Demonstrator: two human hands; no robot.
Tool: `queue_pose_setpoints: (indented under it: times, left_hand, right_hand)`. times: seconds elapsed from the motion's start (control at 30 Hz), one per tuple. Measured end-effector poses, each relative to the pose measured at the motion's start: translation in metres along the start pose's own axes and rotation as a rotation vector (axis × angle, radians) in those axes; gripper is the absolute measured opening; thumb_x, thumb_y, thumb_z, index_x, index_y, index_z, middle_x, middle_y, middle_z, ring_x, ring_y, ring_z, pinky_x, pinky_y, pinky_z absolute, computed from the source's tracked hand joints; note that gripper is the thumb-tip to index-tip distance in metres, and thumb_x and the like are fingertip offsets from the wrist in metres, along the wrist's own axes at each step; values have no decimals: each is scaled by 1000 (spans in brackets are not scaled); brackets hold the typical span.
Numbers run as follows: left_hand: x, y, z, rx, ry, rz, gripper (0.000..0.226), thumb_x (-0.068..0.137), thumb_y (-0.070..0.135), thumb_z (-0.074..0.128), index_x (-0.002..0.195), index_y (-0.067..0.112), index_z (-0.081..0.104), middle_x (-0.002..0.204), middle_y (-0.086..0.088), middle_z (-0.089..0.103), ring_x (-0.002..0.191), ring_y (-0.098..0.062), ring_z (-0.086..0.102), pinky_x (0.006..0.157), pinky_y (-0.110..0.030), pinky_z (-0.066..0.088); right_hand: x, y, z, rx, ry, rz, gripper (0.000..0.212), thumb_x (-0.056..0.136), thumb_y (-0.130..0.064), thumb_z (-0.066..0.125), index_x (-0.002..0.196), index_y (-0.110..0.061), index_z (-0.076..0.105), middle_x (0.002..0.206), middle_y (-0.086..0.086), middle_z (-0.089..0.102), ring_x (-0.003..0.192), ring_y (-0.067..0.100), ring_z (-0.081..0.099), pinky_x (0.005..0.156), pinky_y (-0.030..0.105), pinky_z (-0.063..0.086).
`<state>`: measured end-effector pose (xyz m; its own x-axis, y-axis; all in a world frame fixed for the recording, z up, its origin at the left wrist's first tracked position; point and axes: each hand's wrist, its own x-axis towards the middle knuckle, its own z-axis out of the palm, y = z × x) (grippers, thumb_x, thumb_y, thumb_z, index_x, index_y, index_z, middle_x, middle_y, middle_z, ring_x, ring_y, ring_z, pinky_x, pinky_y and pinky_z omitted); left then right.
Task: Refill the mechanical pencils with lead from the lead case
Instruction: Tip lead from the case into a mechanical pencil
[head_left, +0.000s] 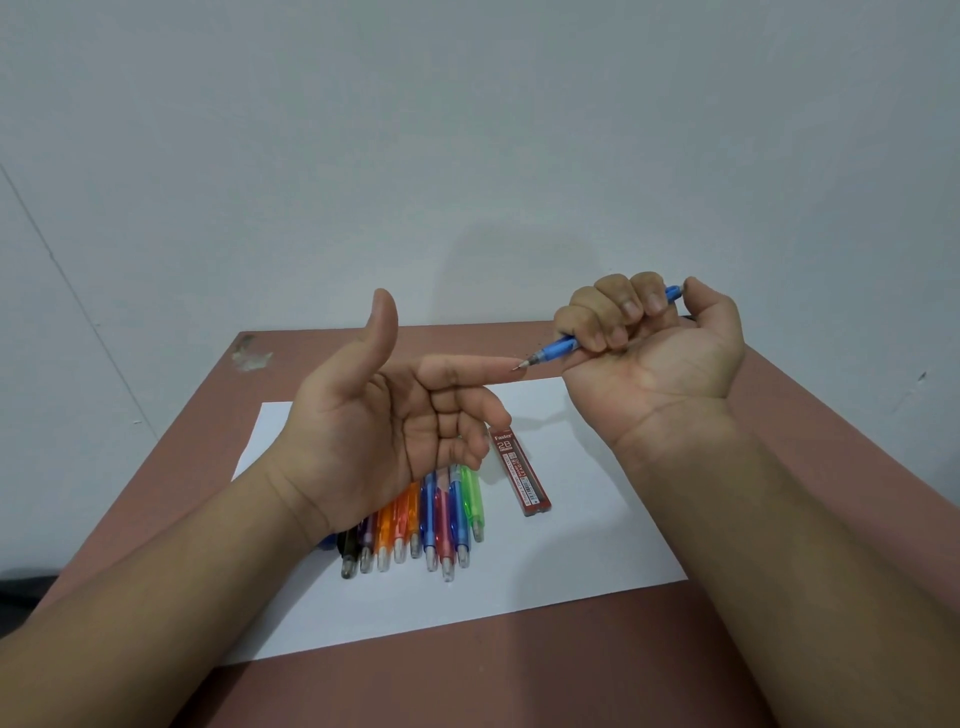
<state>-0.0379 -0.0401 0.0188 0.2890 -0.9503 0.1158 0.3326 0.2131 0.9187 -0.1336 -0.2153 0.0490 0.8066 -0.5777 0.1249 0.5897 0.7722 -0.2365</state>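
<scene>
the right hand (649, 332) is fisted round the blue pencil (558, 349), thumb on its cap, tip touching the outstretched forefinger of the left hand (384, 410), which holds nothing, thumb up. the pencil looks light and stiff, its exposed lead brittle; best held by the barrel. below, the other pencils (415, 519) lie in a row beside the lead case (519, 472) on white paper (597, 545). the counter (831, 467) has open room to the right.

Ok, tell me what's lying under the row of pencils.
The row of pencils lies on a white sheet of paper, which rests on the brown table. The left hand covers the pencils' far ends, so the paper beneath there is unseen.
</scene>
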Motion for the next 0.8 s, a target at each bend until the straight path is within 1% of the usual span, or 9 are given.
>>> queue_pose_setpoints:
  times: [0.2,0.43,0.63,0.8]
  left_hand:
    - [0,0,-1,14,-8,3,96,85,76,29,126,-3,65,100,-22,68,79,-27,61,77,-35,54]
    - [0,-1,-1,22,-14,8,96,85,76,29,126,-3,65,101,-23,68,79,-28,62,77,-35,54]
    - [1,-1,-1,20,-19,1,95,85,75,31,127,-3,65,101,-23,69,78,-27,62,77,-35,54]
    - [1,-1,-2,19,-13,5,94,85,75,32,126,-2,66,102,-23,69,78,-27,62,78,-35,54]
  right_hand:
    - [0,0,0,-6,1,-14,42,93,-40,34,59,-15,33,60,-1,27,45,14,20,47,23,21]
    - [1,0,0,-8,-18,16,45,93,-45,37,59,-16,34,61,-2,28,47,14,21,48,24,21]
    - [0,-1,0,-6,-18,10,44,93,-43,37,60,-15,34,61,-1,28,46,14,21,47,24,22]
    - [1,-1,0,-5,-19,6,41,94,-39,33,60,-16,32,60,-1,28,46,15,20,48,23,21]
